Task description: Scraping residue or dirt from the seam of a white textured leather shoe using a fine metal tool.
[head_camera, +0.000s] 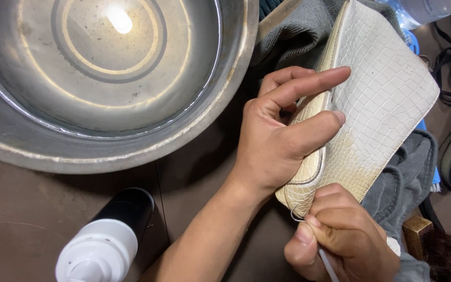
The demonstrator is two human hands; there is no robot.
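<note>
Now | left hand (280, 133) grips white scaled pouch (382, 99) at its edge | right hand (340, 243) pinches thin white stick (328, 265) against pouch corner | metal basin (204, 120), black bottle (111, 235) nearby

I see two bare hands. The left hand (275, 138) and its forearm carry no sleeve, glove, ring or watch. The right hand (340, 243) is likewise bare. Fingernails on the fingers (314, 83) are short and unpainted.

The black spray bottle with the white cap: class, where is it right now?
In the head view, the black spray bottle lies at bottom left on the brown table, just below the metal basin and left of the left forearm.
</note>
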